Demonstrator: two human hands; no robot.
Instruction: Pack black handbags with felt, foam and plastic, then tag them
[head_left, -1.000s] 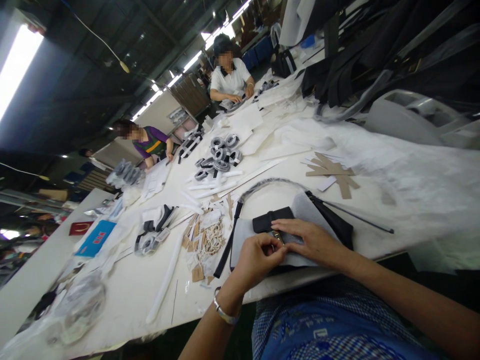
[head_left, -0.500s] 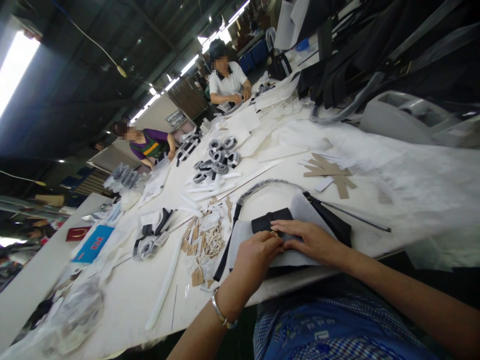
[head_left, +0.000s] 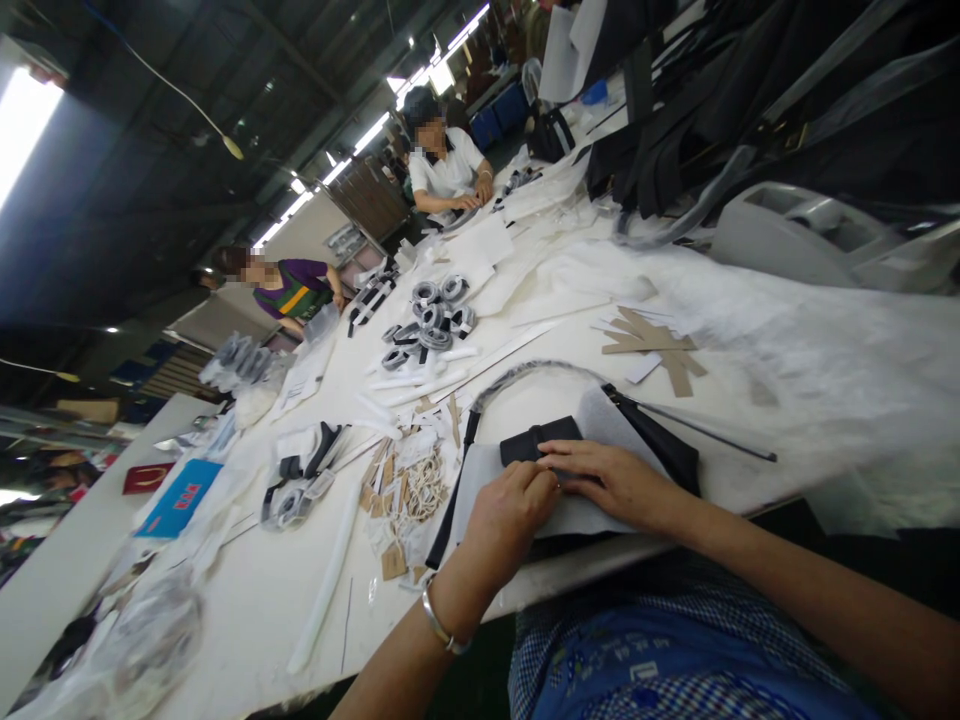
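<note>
A black handbag (head_left: 679,440) lies at the table's near edge, partly covered by a pale grey wrapping sheet (head_left: 480,480). Its handle (head_left: 517,376), wrapped in clear film, arches away from me. My left hand (head_left: 514,505), with a bangle at the wrist, is closed, its bent fingertips pinching at the bag's black flap (head_left: 536,437). What exactly lies under those fingertips is hidden. Beside it, my right hand (head_left: 611,482) rests with fingers stretched out over the flap and sheet, the fingertips almost touching the left hand.
Left of the bag is a pile of cardboard tags and cords (head_left: 412,485). Brown card strips (head_left: 652,345) and rolled, film-wrapped straps (head_left: 431,320) lie farther back. A grey tape dispenser (head_left: 802,235) stands at right. Two co-workers (head_left: 446,165) sit across the table (head_left: 255,610).
My left fingers have curled more tightly at the flap. The right hand stays almost where it was. The whole view has shifted slightly.
</note>
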